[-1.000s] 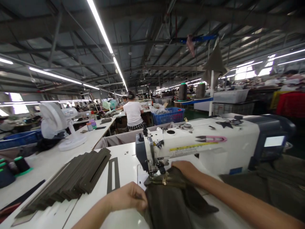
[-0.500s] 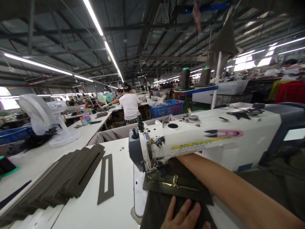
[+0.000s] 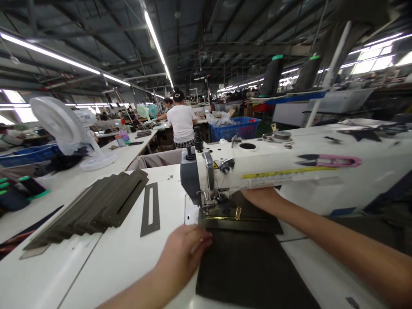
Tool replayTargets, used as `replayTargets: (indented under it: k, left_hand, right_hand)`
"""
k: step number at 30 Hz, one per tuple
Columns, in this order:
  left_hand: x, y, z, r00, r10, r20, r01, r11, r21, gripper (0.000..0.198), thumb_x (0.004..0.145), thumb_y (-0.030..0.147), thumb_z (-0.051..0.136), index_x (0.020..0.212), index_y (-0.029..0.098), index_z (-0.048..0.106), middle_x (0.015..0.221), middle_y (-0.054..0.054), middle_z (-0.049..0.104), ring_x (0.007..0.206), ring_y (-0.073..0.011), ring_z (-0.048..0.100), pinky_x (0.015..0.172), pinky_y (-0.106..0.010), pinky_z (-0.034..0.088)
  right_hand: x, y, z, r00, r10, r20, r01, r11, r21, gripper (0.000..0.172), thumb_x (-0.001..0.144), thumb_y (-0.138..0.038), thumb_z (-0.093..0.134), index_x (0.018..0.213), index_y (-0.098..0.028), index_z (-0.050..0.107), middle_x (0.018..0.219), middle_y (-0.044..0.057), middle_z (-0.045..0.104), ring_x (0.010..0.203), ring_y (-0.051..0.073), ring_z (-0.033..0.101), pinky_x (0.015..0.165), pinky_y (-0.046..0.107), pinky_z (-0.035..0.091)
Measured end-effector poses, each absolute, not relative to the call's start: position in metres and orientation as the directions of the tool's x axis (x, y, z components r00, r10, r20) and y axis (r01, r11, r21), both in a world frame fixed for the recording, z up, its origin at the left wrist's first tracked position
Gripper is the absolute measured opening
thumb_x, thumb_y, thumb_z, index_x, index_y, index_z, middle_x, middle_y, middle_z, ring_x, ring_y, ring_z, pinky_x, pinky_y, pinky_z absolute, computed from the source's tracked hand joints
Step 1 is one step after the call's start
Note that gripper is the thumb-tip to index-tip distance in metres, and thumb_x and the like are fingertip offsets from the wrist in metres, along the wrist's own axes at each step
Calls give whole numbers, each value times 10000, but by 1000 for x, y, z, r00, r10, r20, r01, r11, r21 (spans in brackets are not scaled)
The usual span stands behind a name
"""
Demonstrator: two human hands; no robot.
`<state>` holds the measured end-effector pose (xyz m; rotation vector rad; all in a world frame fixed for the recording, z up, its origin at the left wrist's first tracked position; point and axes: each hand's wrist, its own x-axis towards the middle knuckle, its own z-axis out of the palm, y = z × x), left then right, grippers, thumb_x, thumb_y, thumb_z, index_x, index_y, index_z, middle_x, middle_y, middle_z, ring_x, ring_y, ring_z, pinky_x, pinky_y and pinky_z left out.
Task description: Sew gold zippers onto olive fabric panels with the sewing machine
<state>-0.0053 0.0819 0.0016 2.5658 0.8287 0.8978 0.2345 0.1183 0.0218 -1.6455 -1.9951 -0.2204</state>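
A dark olive fabric piece (image 3: 251,270) lies on the sewing machine bed, with a strip along its far part carrying a gold zipper (image 3: 222,218) and its metal slider. The presser foot of the white sewing machine (image 3: 206,208) is at the left end of the zipper. My left hand (image 3: 185,246) has its fingers curled together on the fabric's left edge, just in front of the foot. My right hand (image 3: 259,197) reaches beneath the machine arm onto the far side of the fabric; its fingers are hidden behind the machine.
Left of the machine lie a slotted frame piece (image 3: 150,210) and a fanned stack of similar pieces (image 3: 93,206). A white fan (image 3: 61,124) stands behind them. Pink-handled thread snips (image 3: 331,161) rest on the machine arm. A person (image 3: 182,122) sits ahead, near a blue basket (image 3: 234,128).
My left hand has gone from lying spread on the fabric to gripping its left edge. The camera view has shifted, and the right arm remains reaching under the machine.
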Motion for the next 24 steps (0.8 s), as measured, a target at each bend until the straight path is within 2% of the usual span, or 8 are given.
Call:
replayTargets:
  k: [2,3,6,8,11,13,18,24]
  left_hand:
    - [-21,100,-1,641,604,473,537,-793,286,164,846,186,496,955,185,618,940,-77,668,843,-217,623,746,-366,513]
    - [-25,108,-4,680,562,471,527,-821,219,178,844,179,501,985,180,607,996,-87,660,893,-226,616,782,-384,502]
    - [-22,123,-11,801,412,435,414,-905,95,215,829,102,483,1003,160,593,1049,-99,650,961,-214,605,880,-394,454]
    - [-16,126,-11,798,433,419,436,-895,96,215,809,65,483,963,158,601,967,-80,678,882,-191,630,870,-365,455]
    - [-11,124,-5,716,553,427,551,-822,140,163,817,94,489,875,162,625,796,-41,695,729,-177,638,750,-320,487]
    - [-11,122,-2,687,578,440,580,-802,146,170,833,115,471,833,164,634,735,-26,688,686,-175,629,697,-309,486]
    - [-11,120,-9,725,521,452,529,-840,120,192,856,108,442,898,166,620,841,-35,677,757,-167,623,761,-336,456]
    - [-7,117,-16,778,476,411,542,-839,-54,172,827,90,472,935,151,592,861,-61,616,788,-182,584,834,-382,423]
  right_hand:
    - [222,86,10,-166,866,472,932,294,-211,172,866,-243,483,769,-169,605,777,48,601,748,174,560,679,300,442]
    - [212,69,3,-215,861,461,917,340,-207,188,852,-214,487,703,-165,591,715,43,587,713,174,551,661,294,428]
    - [179,32,-13,-381,807,450,863,486,-141,123,797,-131,519,708,-159,598,745,52,589,711,186,539,668,312,410]
    - [162,27,-16,-373,829,416,889,448,-94,103,792,-114,521,797,-150,618,797,71,600,733,209,553,657,326,414]
    - [153,41,-11,-271,920,282,951,301,-65,191,846,-166,485,996,-122,594,801,88,625,686,222,589,577,318,418]
    - [153,53,-6,-249,948,200,961,267,-71,233,875,-210,458,1058,-119,571,775,86,642,647,214,607,529,298,405]
    - [158,63,-11,-359,906,223,919,384,-84,214,883,-182,441,1034,-140,587,790,73,658,653,193,620,513,280,385]
    - [162,61,-22,-430,844,321,882,469,-52,156,861,-152,461,876,-161,616,691,33,629,553,168,568,484,285,360]
